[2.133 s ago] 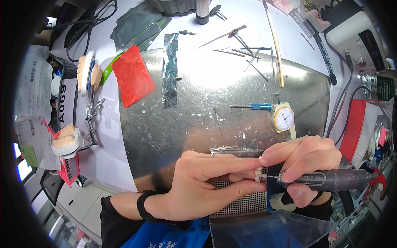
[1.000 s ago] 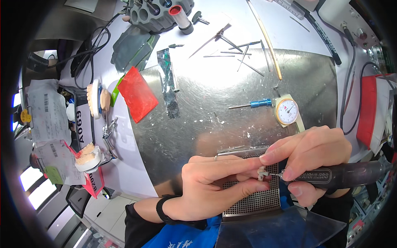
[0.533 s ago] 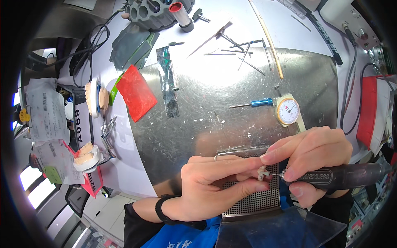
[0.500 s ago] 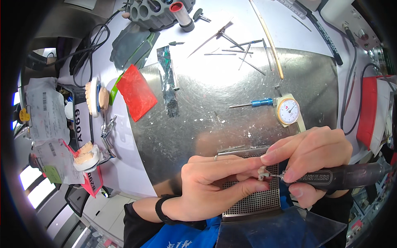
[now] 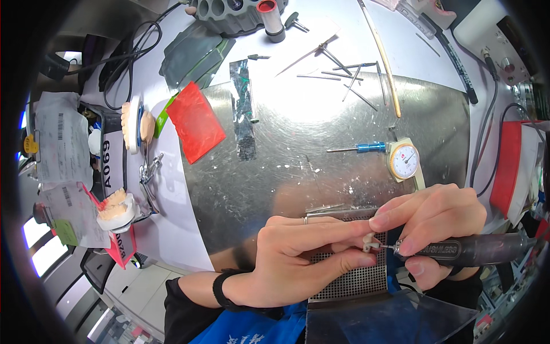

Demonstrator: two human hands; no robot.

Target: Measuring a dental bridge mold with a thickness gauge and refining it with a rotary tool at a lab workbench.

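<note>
White tabletop (image 5: 172,232), brightly lit, with a scratched metal plate (image 5: 223,186) on it; both hands at the plate's near edge. Left grip (image 5: 301,252): thumb and fingers pinch a small tooth-coloured piece (image 5: 368,244) at the fingertips, ring on one finger. Right grip (image 5: 440,229): fingers and thumb wrapped round a dark rotary handpiece (image 5: 487,250), thin bit aimed leftward at the piece; can't tell if it touches. Right index fingertip appears to rest on left index fingertip. Just under the grips: perforated metal mesh (image 5: 349,286); nearer the body, a transparent dark sheet (image 5: 389,321).

Just beyond right grip: dial gauge (image 5: 404,161), blue-handled screwdriver (image 5: 369,147) lying just left of it. Farther past the grips: scattered thin metal bits (image 5: 359,97), wooden stick (image 5: 382,57), dark strip (image 5: 243,109). Far beyond and left of left grip: red sheet (image 5: 196,123), dark green sheets (image 5: 192,60). Well left of left grip: opened dental model (image 5: 118,215) on a hinged metal frame. Farthest out: grey holder (image 5: 243,20) beyond left grip, white control unit (image 5: 492,46) beyond right grip, cabled.
</note>
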